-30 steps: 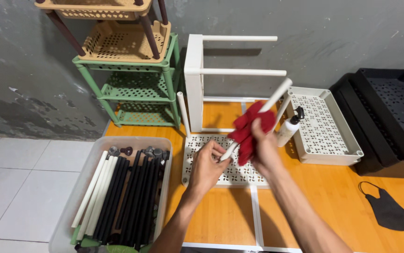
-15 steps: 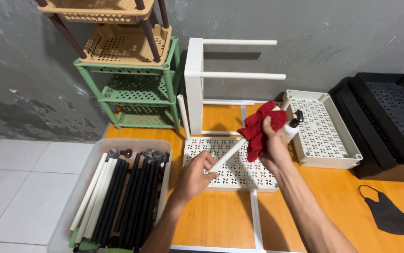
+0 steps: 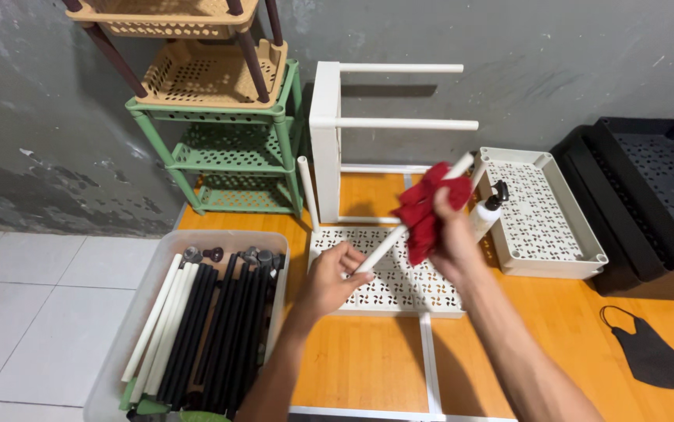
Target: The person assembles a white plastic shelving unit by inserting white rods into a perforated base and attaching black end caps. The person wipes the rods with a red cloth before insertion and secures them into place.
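My left hand [image 3: 335, 273] grips the lower end of a white plastic tube [image 3: 388, 242] that slants up to the right. My right hand [image 3: 450, 234] is closed on a red cloth [image 3: 423, 207] wrapped around the tube's upper part. Both hands hover above a white perforated shelf panel [image 3: 388, 293] lying flat on the orange mat [image 3: 353, 367]. A white spray bottle [image 3: 487, 209] with a black nozzle stands just right of my right hand.
A clear bin [image 3: 138, 312] of several white and black tubes sits at the left. A white shelf frame [image 3: 329, 133] lies on its side behind; green and tan racks [image 3: 220, 117] stand by the wall. A white tray [image 3: 544, 219], black trays [image 3: 649, 187] and a black face mask [image 3: 653, 355] lie at right.
The red cloth has slid back and forth along the tube, first toward the upper end, then down to the middle. My left hand keeps hold of the lower end.
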